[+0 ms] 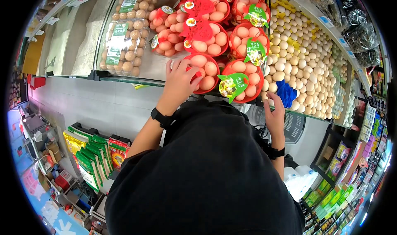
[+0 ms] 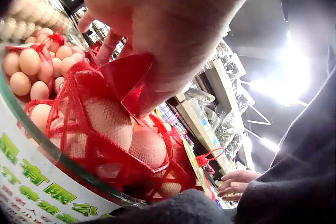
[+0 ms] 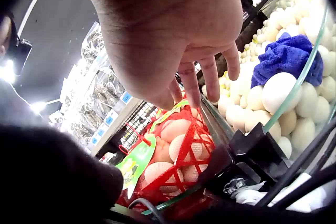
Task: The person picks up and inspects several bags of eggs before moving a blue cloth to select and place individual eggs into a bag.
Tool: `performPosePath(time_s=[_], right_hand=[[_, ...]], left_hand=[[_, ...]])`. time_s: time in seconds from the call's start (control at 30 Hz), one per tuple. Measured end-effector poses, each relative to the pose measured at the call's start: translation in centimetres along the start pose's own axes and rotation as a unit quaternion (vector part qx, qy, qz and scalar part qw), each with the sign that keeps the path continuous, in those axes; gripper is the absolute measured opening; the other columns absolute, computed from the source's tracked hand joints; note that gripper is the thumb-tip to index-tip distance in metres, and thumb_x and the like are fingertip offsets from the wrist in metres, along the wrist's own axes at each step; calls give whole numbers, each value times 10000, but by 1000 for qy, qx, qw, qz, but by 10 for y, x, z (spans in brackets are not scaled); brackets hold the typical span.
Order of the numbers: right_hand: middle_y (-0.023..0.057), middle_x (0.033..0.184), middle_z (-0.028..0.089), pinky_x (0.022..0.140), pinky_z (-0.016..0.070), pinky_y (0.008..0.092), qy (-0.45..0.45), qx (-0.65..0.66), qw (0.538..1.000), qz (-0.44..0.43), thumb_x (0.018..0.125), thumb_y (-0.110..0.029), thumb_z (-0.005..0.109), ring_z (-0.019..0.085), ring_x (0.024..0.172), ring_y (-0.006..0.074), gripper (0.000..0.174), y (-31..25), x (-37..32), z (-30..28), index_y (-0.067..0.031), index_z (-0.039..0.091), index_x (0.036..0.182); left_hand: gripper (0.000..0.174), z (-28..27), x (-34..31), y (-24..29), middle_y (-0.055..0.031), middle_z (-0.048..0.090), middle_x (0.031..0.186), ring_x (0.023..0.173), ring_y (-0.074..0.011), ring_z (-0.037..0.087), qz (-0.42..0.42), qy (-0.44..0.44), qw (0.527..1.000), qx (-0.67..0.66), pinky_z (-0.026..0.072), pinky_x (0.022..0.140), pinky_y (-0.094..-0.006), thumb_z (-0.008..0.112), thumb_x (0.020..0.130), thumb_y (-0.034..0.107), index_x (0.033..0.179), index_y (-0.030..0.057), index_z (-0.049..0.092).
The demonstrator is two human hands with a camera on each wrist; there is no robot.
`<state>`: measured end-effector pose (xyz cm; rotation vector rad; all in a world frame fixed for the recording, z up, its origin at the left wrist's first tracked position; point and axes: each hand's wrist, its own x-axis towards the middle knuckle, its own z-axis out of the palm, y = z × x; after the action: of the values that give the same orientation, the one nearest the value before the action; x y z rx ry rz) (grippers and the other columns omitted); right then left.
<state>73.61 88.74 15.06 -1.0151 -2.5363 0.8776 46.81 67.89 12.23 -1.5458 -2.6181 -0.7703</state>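
My left hand (image 1: 180,80) is at the near-left basket of brown eggs (image 1: 208,68), its fingers bent over the rim. In the left wrist view, that hand (image 2: 168,29) pinches a red tag (image 2: 128,79) at the top of a red net bag of eggs (image 2: 107,121). My right hand (image 1: 275,116) hovers at the shelf's front edge beside a blue cloth (image 1: 286,93), holding nothing. Seen from the right wrist, the hand (image 3: 173,40) has loose, spread fingers above the gap between a netted egg bag (image 3: 173,153) and the loose pale eggs (image 3: 257,98).
More netted egg baskets (image 1: 248,40) with green tags stand behind. Clear egg cartons (image 1: 124,47) lie to the left, and a glass edge (image 1: 136,81) runs along the shelf front. Packaged bags (image 1: 93,156) stand at lower left; a white plastic bag (image 1: 300,181) is at lower right.
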Motion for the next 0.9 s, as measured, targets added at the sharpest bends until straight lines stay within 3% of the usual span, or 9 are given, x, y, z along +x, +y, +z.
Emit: performPosePath(time_s=[0.17,0.27,0.4,0.6,0.7,0.77,0.8,0.87,0.9], right_hand=[[158,1047,659,900,470,360,-3,4,1000,-9,914,-84,609,631,993,289,235,0,-8,4,20,609,1125],[154,1005,675,878,484,354,10,9,1000,2,904,-57,616,646,961,280,220,-1,-12,3,22,615,1110],[155,1003,677,877,484,357,14,13,1000,11,905,-66,619,647,963,282,225,1,-17,4,19,616,1113],[152,967,669,822,492,378,21,17,1000,-3,887,-67,641,636,921,297,203,-11,-15,1,19,623,1070],[135,906,673,757,503,361,-18,74,997,3,880,-71,653,645,830,285,171,-49,4,-10,7,642,1031],[117,831,667,675,502,358,-131,124,984,-7,880,-140,663,647,755,275,157,-84,23,-8,-3,643,953],[117,831,667,675,502,358,-136,121,983,-12,880,-140,663,647,755,275,157,-101,34,-7,-3,643,953],[107,763,655,612,490,375,-249,-5,957,-151,879,-245,663,650,714,275,233,-129,55,11,-16,635,845],[107,763,655,612,490,375,-256,-9,954,-157,879,-245,663,650,714,275,233,-139,63,23,-16,635,845]], left_hand=[[250,9,0,-9,-53,591,947,928,-281,544,16,-6,997,-74,432,849,-439,753,767,241,903,70,633],[266,0,6,-11,-65,592,956,911,-285,535,0,-40,998,-55,445,799,-423,748,773,278,869,62,625],[290,-1,9,-9,-71,588,956,903,-290,528,44,-19,999,7,437,800,-418,741,785,316,847,57,627],[295,7,5,-9,-82,585,997,951,-261,504,28,-23,999,15,409,835,-401,712,815,341,766,59,641],[257,-2,-1,-17,-76,574,1003,983,-269,497,-4,-61,996,-72,411,861,-408,723,814,298,792,59,632],[213,-8,-7,-22,-82,564,1005,981,-287,508,-5,-66,985,-157,424,874,-412,732,813,230,856,51,625],[213,-11,-10,-21,-82,564,1005,981,-287,508,-11,-61,986,-157,424,874,-412,732,813,230,856,51,625],[180,-15,-20,-24,-117,573,1017,983,-309,529,-71,-17,969,-238,443,870,-391,710,829,112,955,22,618],[180,-18,-23,-25,-117,573,1017,983,-309,529,-79,-10,968,-239,443,870,-391,710,829,112,955,22,618]])
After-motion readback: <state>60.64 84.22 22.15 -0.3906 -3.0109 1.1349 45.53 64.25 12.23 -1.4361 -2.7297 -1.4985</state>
